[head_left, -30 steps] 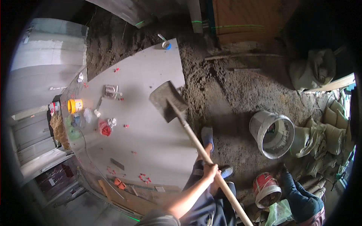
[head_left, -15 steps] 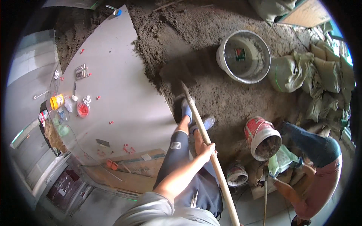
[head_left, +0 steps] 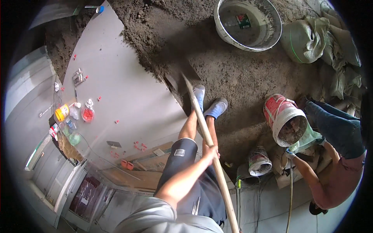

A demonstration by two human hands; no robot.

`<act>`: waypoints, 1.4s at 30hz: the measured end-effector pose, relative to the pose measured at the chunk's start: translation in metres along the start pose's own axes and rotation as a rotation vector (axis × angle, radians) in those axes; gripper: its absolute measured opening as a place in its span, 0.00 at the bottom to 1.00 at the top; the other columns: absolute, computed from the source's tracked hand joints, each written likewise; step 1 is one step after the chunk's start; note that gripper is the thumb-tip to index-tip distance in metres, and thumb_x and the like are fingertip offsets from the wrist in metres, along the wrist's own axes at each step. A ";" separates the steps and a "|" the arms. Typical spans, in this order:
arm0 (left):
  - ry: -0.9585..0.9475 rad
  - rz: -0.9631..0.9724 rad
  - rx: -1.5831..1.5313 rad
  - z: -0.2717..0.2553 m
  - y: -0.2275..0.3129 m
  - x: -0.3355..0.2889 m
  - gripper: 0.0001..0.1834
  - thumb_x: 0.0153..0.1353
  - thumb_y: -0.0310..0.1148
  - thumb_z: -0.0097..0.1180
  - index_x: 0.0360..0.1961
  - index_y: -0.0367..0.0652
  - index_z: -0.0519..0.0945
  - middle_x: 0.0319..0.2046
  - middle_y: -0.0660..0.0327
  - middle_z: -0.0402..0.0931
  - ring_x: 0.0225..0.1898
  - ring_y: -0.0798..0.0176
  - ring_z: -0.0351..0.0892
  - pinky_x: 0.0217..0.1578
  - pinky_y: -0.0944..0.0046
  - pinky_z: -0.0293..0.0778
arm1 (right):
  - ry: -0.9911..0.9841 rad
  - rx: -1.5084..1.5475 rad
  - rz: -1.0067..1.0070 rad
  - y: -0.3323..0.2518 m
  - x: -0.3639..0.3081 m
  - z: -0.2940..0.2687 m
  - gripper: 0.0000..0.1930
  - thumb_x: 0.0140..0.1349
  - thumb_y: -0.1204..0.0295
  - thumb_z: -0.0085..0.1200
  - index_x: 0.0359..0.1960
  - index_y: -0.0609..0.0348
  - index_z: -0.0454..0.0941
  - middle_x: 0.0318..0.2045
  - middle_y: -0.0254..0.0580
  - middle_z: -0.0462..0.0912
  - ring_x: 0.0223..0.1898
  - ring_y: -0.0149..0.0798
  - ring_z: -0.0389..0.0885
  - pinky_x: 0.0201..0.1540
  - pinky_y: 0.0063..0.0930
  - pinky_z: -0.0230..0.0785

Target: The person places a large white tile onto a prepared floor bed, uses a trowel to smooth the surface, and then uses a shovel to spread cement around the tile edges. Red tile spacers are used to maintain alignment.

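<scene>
My left hand [head_left: 210, 152] is wrapped round the long wooden handle of a shovel [head_left: 202, 122], about midway along its visible length. The handle slants from the bottom edge up past my feet. At its far end is a dark flat blade [head_left: 189, 75], partly blurred, resting low against dark loose sand or mortar [head_left: 157, 64] beside a large pale tile-like slab [head_left: 112, 81]. No part of my right hand or arm shows.
Beyond the blade stands a large round tub [head_left: 252, 46]. Stuffed sacks [head_left: 305, 40] lie at right. A bending co-worker [head_left: 342, 174] with gloved hands is beside a tilted red-and-white bucket [head_left: 283, 112] and a smaller bucket [head_left: 259, 163]. Red clips and a yellow tub [head_left: 62, 112] lie at left.
My view has shifted, so the tub and sacks appear higher and the co-worker's bucket farther right. My left hand keeps its grip on the shovel handle; the blade stays near the slab's edge.
</scene>
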State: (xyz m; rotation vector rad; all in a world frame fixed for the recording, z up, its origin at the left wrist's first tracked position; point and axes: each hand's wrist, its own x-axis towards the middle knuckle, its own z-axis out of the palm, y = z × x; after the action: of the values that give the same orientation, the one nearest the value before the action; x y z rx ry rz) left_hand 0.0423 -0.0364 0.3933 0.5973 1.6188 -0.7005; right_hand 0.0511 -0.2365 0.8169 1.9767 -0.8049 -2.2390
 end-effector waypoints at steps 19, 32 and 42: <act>0.010 0.316 0.162 -0.054 0.341 0.037 0.06 0.54 0.29 0.56 0.25 0.40 0.73 0.16 0.58 0.71 0.15 0.57 0.74 0.18 0.54 0.76 | -0.224 0.431 -0.391 -0.162 0.006 -0.029 0.24 0.56 0.66 0.64 0.49 0.71 0.72 0.34 0.67 0.82 0.41 0.56 0.84 0.43 0.42 0.74; 0.013 0.385 0.199 -0.074 0.547 0.064 0.07 0.54 0.29 0.56 0.23 0.40 0.72 0.16 0.59 0.69 0.15 0.56 0.73 0.18 0.52 0.75 | -0.259 0.358 -0.432 -0.356 0.008 -0.088 0.25 0.53 0.59 0.65 0.43 0.66 0.72 0.30 0.57 0.83 0.35 0.55 0.84 0.40 0.41 0.75; 0.018 0.237 -0.059 -0.056 0.541 0.124 0.09 0.51 0.26 0.61 0.19 0.39 0.73 0.16 0.57 0.72 0.14 0.56 0.74 0.18 0.57 0.76 | -0.078 0.221 -0.365 -0.344 0.135 -0.087 0.21 0.44 0.66 0.64 0.41 0.64 0.81 0.34 0.57 0.85 0.37 0.50 0.86 0.43 0.40 0.77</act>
State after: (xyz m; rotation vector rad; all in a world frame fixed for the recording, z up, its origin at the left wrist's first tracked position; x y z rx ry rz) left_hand 0.3741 0.3753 0.2149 0.7400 1.5484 -0.4725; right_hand 0.2100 -0.0188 0.5489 2.3127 -0.7829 -2.5339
